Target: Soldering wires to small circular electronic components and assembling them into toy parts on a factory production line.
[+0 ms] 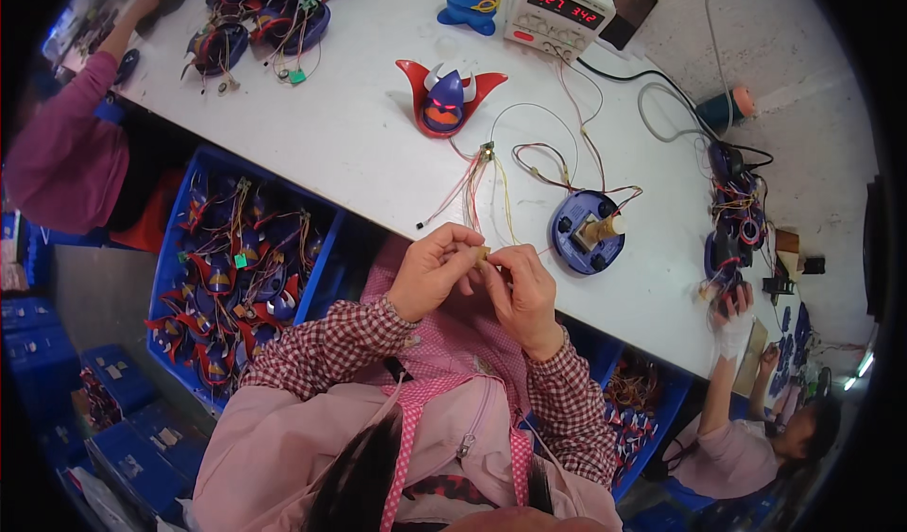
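Brass-coloured and small, a component (483, 252) sits pinched between the fingertips of both hands at the near edge of the white worktable (359, 145), held just above the person's lap. The left hand (435, 269) closes thumb and forefinger on its left end; the right hand (525, 291) closes the same way on its right end, and the two hands touch. Thin coloured wires (472, 187) run from the component up across the table. Just right of the hands lies a round blue base (588, 232) with a cylindrical motor part on it. Further back stands a red and purple horned toy head (447, 97), and behind that a bench power supply (559, 8) with a lit red display. A blue bin (241, 272) of similar wired toy parts stands below the table at the left. Co-workers' arms appear at the far left and lower right.
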### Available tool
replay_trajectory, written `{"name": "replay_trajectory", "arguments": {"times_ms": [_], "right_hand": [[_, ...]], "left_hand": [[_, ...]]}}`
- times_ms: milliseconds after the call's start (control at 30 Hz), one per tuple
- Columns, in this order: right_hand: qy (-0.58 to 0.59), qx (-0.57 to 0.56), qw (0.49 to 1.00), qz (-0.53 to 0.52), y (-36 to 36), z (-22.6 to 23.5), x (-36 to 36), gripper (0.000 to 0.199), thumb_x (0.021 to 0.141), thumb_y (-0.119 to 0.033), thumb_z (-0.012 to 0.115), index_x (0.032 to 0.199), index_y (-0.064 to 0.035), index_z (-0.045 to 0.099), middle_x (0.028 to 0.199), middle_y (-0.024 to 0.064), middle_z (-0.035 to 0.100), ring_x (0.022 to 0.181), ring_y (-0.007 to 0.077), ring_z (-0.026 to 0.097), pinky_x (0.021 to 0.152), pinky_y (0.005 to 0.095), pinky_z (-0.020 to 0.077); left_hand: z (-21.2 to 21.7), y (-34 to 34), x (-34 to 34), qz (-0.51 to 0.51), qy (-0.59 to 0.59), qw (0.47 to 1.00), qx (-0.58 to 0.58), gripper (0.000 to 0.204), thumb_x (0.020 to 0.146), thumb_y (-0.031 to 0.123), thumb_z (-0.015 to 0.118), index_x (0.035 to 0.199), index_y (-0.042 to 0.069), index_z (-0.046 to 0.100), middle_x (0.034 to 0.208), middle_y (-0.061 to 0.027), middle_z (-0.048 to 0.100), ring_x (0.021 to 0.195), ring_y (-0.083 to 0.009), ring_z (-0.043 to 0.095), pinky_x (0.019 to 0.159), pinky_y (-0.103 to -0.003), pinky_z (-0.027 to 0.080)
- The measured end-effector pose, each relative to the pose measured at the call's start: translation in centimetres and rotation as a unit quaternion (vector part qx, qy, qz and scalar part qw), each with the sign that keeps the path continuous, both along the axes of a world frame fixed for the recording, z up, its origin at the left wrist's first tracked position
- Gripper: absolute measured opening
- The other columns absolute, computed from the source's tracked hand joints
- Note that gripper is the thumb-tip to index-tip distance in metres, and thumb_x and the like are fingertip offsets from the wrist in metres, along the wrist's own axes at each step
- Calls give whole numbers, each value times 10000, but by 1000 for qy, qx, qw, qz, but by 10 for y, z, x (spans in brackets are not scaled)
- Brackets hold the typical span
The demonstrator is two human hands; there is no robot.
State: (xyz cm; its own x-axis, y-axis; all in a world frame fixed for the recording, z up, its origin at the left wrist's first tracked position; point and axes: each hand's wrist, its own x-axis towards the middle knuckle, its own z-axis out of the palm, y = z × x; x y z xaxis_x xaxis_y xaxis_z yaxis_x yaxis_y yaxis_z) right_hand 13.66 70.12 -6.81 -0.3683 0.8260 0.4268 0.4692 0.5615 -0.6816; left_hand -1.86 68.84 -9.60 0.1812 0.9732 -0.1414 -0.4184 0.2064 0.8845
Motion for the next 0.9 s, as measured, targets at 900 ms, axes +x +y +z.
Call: {"name": "replay_trajectory", "arguments": {"times_ms": [900], "right_hand": [[41, 37, 998, -2, 6, -21, 9, 195, 719, 49, 675, 882, -7, 584, 791, 112, 572, 663, 259, 572, 550, 320, 464]], "left_hand": [[-7, 4, 12, 13, 14, 1000, -18, 176, 925, 76, 486, 1065, -30, 503, 795, -69, 598, 651, -96, 590, 565, -199, 498]]}}
